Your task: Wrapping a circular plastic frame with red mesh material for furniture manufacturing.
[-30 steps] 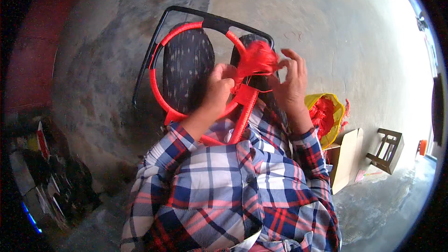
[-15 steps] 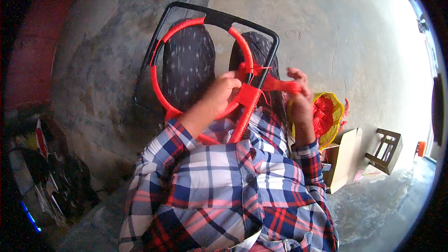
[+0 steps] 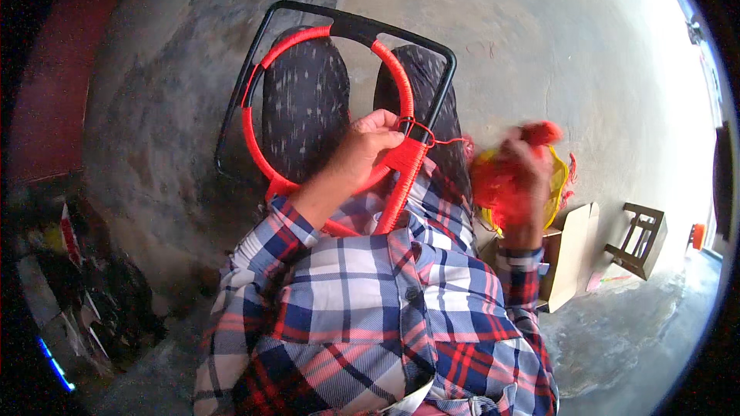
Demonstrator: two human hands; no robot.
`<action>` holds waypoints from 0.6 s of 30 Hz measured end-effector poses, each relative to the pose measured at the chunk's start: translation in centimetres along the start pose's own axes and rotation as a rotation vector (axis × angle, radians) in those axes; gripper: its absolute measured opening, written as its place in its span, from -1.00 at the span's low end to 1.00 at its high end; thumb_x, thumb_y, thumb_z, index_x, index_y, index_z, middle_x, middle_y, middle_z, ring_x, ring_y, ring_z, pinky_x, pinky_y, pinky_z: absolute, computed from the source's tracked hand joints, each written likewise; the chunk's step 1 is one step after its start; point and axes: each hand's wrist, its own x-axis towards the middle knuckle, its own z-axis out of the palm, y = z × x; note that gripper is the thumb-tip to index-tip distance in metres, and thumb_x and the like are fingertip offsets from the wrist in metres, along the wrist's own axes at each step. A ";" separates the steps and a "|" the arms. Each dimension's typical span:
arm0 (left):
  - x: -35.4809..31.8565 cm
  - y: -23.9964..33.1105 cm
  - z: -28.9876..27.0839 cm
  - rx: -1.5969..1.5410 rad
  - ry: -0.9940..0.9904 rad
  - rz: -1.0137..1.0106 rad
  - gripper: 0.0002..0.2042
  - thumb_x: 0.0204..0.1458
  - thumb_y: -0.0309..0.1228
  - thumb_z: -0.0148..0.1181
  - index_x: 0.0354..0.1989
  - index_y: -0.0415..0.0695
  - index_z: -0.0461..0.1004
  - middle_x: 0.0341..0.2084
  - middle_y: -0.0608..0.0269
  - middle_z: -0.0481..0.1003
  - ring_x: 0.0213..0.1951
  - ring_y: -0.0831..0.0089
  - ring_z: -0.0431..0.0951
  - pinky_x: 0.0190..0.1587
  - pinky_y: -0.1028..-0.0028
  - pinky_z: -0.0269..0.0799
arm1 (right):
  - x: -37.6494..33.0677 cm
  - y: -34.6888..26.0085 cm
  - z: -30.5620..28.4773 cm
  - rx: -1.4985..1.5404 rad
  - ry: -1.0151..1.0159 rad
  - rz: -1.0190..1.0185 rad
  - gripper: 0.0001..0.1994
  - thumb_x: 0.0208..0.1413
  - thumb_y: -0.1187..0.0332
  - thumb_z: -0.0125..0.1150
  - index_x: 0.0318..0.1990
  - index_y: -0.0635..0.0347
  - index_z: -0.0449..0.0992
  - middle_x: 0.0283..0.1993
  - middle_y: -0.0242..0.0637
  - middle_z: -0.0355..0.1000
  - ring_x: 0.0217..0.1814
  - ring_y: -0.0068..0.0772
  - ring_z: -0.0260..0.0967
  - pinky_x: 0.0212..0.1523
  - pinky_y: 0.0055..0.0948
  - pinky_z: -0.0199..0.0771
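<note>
Across my thighs lies a black metal frame [image 3: 443,85] with a round ring [image 3: 254,146] inside it, much of it wrapped in red cord. My left hand [image 3: 362,150] is closed, its thumb and fingers pinching the ring where it meets the frame's right bar. A thin red strand [image 3: 445,141] loops round that joint and runs off to the right. My right hand [image 3: 530,185], smeared by motion, is raised at the right with a red cord bundle [image 3: 542,133] in its grip. Its individual fingers are hard to make out.
Behind my right hand stands a yellow container [image 3: 556,185] with red cord in it. Beside it are an open cardboard box [image 3: 572,258] and a small wooden stool [image 3: 641,243] on the concrete floor. Dark clutter [image 3: 100,300] lies at the lower left.
My right hand has swung right and away from the frame with the red cord bundle, drawing out a thin strand. The left hand stays at the joint.
</note>
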 end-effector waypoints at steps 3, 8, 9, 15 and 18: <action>0.4 -1.2 -0.5 0.170 0.112 0.082 -0.82 0.03 -0.61 -0.01 -0.16 -0.30 0.31 -0.32 0.00 0.50 -0.28 0.22 0.58 -0.20 0.31 0.53 | 0.4 5.9 2.1 -0.362 -0.236 0.039 -0.80 0.01 0.56 0.12 -0.17 0.16 0.38 -0.46 -0.53 0.29 -0.48 -0.67 0.20 -0.46 -0.60 0.24; 0.9 -2.3 -2.2 0.258 0.203 0.102 -0.83 0.02 -0.60 0.10 -0.20 -0.30 0.35 -0.35 0.11 0.50 -0.30 0.42 0.55 -0.17 0.48 0.47 | 1.0 3.5 1.8 -0.294 -0.209 0.136 -0.77 -0.07 0.62 0.08 -0.26 0.09 0.32 -0.49 -0.58 0.24 -0.53 -0.71 0.16 -0.53 -0.62 0.18; 1.0 -2.5 -2.5 0.274 0.213 0.118 -0.84 0.02 -0.61 0.10 -0.21 -0.30 0.35 -0.36 0.13 0.50 -0.32 0.43 0.54 -0.18 0.49 0.47 | 0.8 3.2 1.7 -0.305 -0.235 0.153 -0.76 -0.09 0.62 0.08 -0.26 0.08 0.31 -0.50 -0.57 0.23 -0.53 -0.70 0.16 -0.54 -0.63 0.17; 1.4 -2.7 -2.8 0.102 0.160 0.074 -0.84 0.09 -0.44 0.06 -0.20 -0.24 0.40 -0.31 0.14 0.51 -0.31 0.37 0.55 -0.14 0.42 0.46 | 1.2 -0.4 -0.9 -0.310 0.008 0.146 -0.92 -0.06 0.50 0.08 -0.38 0.11 0.35 -0.51 -0.49 0.29 -0.55 -0.60 0.26 -0.52 -0.58 0.26; 1.0 -1.8 -2.3 -0.073 0.166 0.066 -0.79 0.13 -0.32 0.03 -0.18 -0.20 0.43 -0.31 0.22 0.51 -0.33 0.40 0.53 -0.18 0.46 0.45 | 1.9 -5.0 -13.7 -0.141 0.278 0.016 -0.91 0.07 0.40 0.07 -0.44 0.08 0.32 -0.53 -0.47 0.27 -0.52 -0.55 0.27 -0.44 -0.54 0.32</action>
